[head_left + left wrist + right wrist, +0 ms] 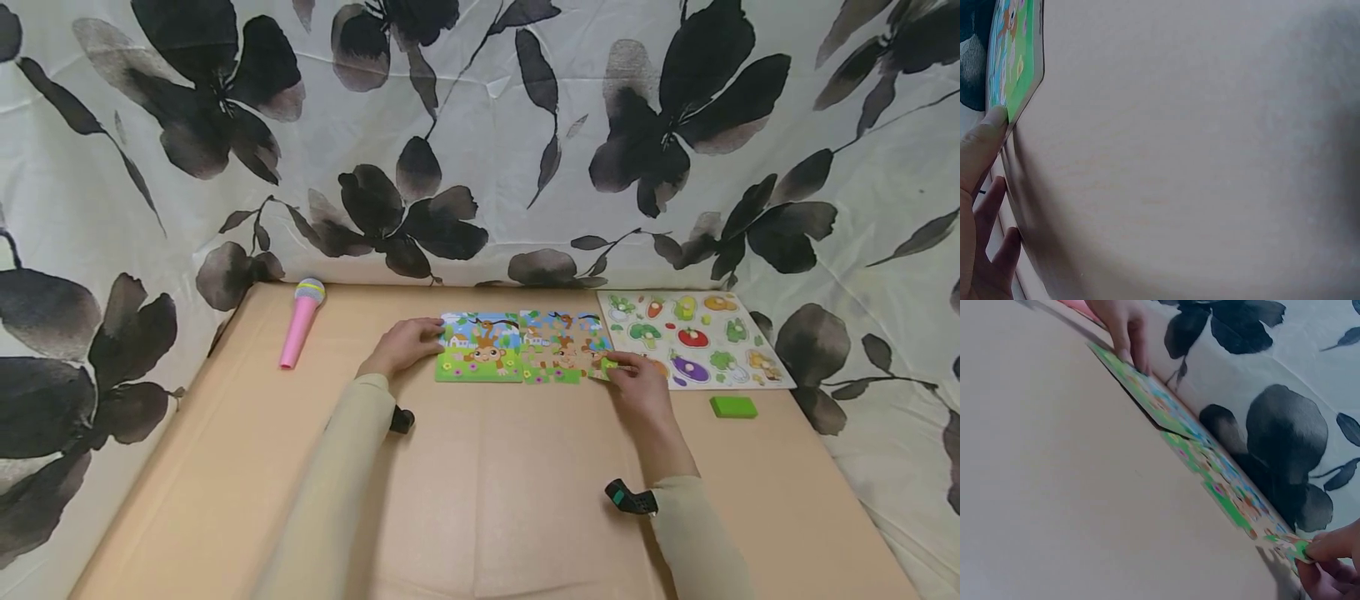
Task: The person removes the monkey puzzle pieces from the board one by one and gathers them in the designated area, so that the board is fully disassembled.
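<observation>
A flat picture board (pixel 480 348) with a monkey scene lies at the back middle. At its left edge is my left hand (pixel 405 345), gripping it, thumb (pixel 997 117) on the printed face in the left wrist view; two other fingers stand off the board. Right beside the board lies a jigsaw (pixel 558 346) of the same scene, with gaps between its pieces. Between thumb and fingers my right hand (pixel 641 382) pinches a green puzzle piece (pixel 1299 549) at the jigsaw's lower right corner.
A white board (pixel 712 333) of vegetable pictures lies at the right, close behind my right hand. In front of it sits a green block (pixel 733 407). A pink toy microphone (pixel 300 325) lies at the left. Floral cloth (pixel 487 208) rises along the table's back edge.
</observation>
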The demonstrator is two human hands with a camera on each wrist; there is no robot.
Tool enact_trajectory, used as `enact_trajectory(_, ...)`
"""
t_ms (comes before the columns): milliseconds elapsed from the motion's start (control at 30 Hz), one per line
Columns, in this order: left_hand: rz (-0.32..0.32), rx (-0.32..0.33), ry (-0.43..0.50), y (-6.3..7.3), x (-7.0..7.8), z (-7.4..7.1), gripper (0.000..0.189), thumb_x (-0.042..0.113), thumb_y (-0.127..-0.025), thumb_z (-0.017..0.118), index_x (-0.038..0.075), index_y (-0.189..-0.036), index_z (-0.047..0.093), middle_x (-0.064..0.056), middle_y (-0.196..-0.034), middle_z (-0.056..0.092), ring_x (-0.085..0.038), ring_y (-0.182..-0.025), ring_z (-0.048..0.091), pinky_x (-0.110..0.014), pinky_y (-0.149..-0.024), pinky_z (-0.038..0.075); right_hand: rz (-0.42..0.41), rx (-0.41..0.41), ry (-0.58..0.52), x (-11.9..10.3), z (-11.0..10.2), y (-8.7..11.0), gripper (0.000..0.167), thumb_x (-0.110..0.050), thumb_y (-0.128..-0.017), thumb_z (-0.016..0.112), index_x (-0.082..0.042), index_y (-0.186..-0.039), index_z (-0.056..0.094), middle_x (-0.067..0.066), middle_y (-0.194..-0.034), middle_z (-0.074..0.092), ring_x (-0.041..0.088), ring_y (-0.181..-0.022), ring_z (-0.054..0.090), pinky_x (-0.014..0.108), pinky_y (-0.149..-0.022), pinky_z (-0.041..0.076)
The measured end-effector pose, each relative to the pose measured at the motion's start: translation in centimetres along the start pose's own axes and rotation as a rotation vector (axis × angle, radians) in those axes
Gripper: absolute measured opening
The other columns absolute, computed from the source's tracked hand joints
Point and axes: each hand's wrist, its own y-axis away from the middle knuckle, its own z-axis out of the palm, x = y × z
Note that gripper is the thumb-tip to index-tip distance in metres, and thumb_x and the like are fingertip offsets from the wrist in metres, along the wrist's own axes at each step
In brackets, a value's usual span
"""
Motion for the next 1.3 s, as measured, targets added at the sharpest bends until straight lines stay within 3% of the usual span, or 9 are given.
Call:
enact_trajectory(333,-0.007,0.003,-0.005,0.1,0.2,0.1,0.045,0.028,-0.094,0.067,0.01,-0.134,0.061,-0.001,-0.148,0.048,-0.029,-0.14,0.037,-0.053,-0.113,0.03,-0.121,-0.009,0.174,1.1,-0.7,-0.9,0.026,-0.006,-0.094,0.062,-0.001,-0.119,0.069,0.021,-0.114,0.065,0.031,-0.1,0.06,0.038,-0.08,0.05)
enact_trajectory(567,-0.002,-0.002,-0.012,0.0,0.1,0.0,0.044,0.027,-0.094,0.067,0.01,-0.134,0.062,-0.001,-0.148,0.048,-0.029,-0.14,0.037,-0.053,-0.113,0.03,-0.11,-0.013,0.202,0.9,-0.4,-0.8,0.028,-0.009,-0.094,0.061,-0.001,-0.12,0.068,0.02,-0.11,0.065,0.03,-0.096,0.057,0.035,-0.077,0.046)
enact_trajectory(867,-0.006,-0.011,-0.01,-0.1,0.1,-0.1,0.044,0.028,-0.094,0.067,0.01,-0.134,0.061,-0.001,-0.149,0.047,-0.029,-0.14,0.036,-0.053,-0.113,0.03,-0.183,0.032,0.267,1.2,-0.2,-0.8,0.027,-0.004,-0.091,0.061,0.003,-0.117,0.069,0.021,-0.104,0.066,0.031,-0.093,0.057,0.041,-0.078,0.046)
enact_trajectory(1300,-0.011,-0.007,-0.006,0.1,0.1,0.0,0.045,0.028,-0.093,0.067,0.01,-0.135,0.061,0.0,-0.148,0.048,-0.03,-0.14,0.037,-0.054,-0.113,0.029,-0.205,0.045,0.286,1.3,0.0,-0.8,0.027,-0.002,-0.089,0.063,0.005,-0.114,0.07,0.018,-0.097,0.064,0.03,-0.088,0.054,0.039,-0.075,0.043)
